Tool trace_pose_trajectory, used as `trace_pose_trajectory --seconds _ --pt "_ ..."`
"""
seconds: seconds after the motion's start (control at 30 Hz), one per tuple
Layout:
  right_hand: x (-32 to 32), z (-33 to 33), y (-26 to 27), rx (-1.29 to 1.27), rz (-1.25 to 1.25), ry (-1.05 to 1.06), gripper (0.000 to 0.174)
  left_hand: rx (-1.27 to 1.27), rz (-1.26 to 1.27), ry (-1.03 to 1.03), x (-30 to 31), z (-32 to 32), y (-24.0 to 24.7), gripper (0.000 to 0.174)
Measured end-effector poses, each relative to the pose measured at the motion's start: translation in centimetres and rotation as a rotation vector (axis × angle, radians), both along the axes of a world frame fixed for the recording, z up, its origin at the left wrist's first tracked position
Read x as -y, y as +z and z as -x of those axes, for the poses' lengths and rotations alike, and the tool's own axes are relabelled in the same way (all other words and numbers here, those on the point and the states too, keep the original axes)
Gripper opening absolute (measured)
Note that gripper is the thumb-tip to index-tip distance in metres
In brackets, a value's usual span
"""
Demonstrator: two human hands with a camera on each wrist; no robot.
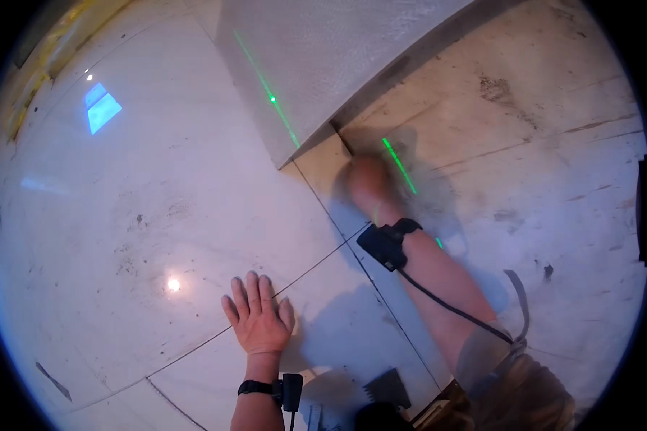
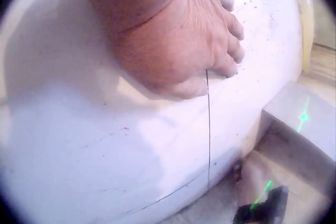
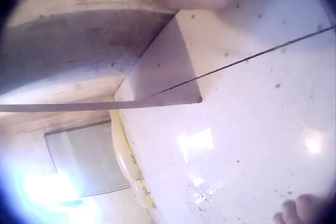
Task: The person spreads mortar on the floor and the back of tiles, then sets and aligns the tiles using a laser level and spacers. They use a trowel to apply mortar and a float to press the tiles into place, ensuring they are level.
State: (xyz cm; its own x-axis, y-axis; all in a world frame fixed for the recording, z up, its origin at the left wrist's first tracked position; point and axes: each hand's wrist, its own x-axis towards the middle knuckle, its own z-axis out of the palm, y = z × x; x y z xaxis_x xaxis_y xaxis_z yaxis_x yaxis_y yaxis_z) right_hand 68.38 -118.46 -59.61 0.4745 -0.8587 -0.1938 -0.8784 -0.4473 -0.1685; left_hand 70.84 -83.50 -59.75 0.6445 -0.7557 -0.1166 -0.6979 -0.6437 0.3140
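"What have I got at the left?"
"The left hand (image 1: 261, 327), palm down on the pale floor (image 1: 158, 223), fingers straight and a little spread, gripping nothing."

"And the grey panel (image 1: 338, 57)?"
"Beyond it, top middle, its pointed corner near a floor joint and a green line (image 1: 272, 98) across its face. I'd judge it stiff, fairly heavy, smooth enough to slip and brittle at that corner; I'd take it by opposite long edges."

"Right hand (image 1: 371, 181)?"
"Just beside the panel's edge, but blurred: I can't tell how far open the fingers are, or whether they hold anything."

"Any brands?"
"No label or writing I can read, even on the black wrist unit (image 1: 382, 246)."
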Motion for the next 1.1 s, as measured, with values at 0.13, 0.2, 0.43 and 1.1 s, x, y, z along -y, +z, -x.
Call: trace_pose_trajectory --seconds 0.13,0.2,0.43,1.1 --pt "-1.7 0.1 2.3 -0.06 -0.068 0.026 0.027 0.013 -0.007 -0.007 0.0 0.1 -0.2 0.066" --pt "-1.9 1.2 1.6 -0.089 -0.126 0.039 0.028 0.028 -0.011 -0.014 0.0 0.1 -0.1 0.066" --pt "-9.8 10.5 -0.3 0.273 -0.284 -0.074 0.027 0.031 -0.022 0.012 0.2 0.4 0.2 0.067" --pt "-13.2 8.6 -0.9 0.314 -0.235 -0.398 0.03 0.053 0.04 0.011 0.0 0.6 0.4 0.064"
